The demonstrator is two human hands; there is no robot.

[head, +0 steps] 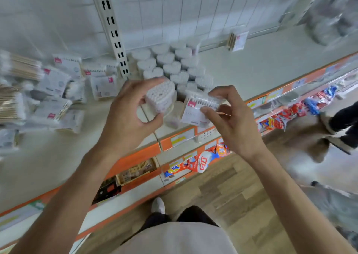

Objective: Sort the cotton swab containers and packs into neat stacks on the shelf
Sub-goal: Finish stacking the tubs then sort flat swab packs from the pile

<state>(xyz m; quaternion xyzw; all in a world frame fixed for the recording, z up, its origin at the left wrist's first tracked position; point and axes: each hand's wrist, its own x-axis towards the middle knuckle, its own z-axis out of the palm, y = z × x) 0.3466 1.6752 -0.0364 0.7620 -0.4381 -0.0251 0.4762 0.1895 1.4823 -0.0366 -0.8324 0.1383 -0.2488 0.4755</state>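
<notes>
My left hand (126, 110) grips a heart-shaped clear container of cotton swabs (160, 96), lifted above the white shelf (251, 63). My right hand (230, 116) pinches a flat pack of swabs with a pink label (197, 108) between thumb and fingers. Behind both hands stands a cluster of several heart-shaped swab containers (174, 63) near the back wall. To the left, several flat swab packs (60, 87) lie jumbled, and bundles of wooden-stick swabs (13, 91) sit at the far left edge.
A slotted metal upright (112, 29) runs up the tiled back wall. One small pack (237, 40) leans at the back right. Orange-edged lower shelves (174, 137) hold snack packets (203, 160). Another person's legs (342, 125) stand on the right on the wooden floor.
</notes>
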